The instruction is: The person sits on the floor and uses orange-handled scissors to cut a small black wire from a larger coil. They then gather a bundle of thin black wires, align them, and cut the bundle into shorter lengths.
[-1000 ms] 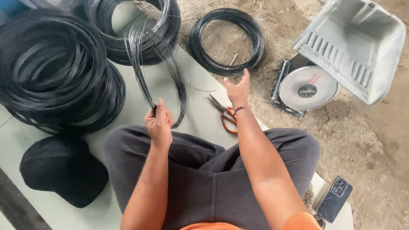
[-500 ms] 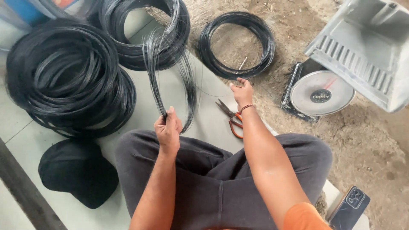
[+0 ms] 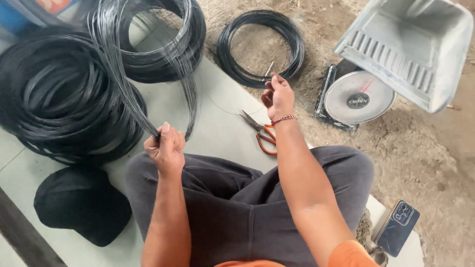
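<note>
My left hand (image 3: 166, 148) grips the ends of a bundle of thin black wires (image 3: 129, 84) that loops up and away over the mat. My right hand (image 3: 278, 96) is raised ahead of me and pinches a single thin wire strand (image 3: 267, 70) between its fingertips. Orange-handled scissors (image 3: 261, 131) lie on the mat just below my right wrist. I sit cross-legged in dark trousers.
A large black coil (image 3: 54, 104) lies at left, another coil (image 3: 163, 54) behind it, and a smaller wire coil (image 3: 261, 47) on the dirt. A weighing scale (image 3: 357, 96) with its grey pan (image 3: 410, 49) stands right. A black cap (image 3: 81, 205) and a phone (image 3: 398, 227) lie near me.
My right hand has lifted from beside the scissors and now pinches a thin strand. My left hand keeps its grip on the wire bundle; the view has shifted slightly.
</note>
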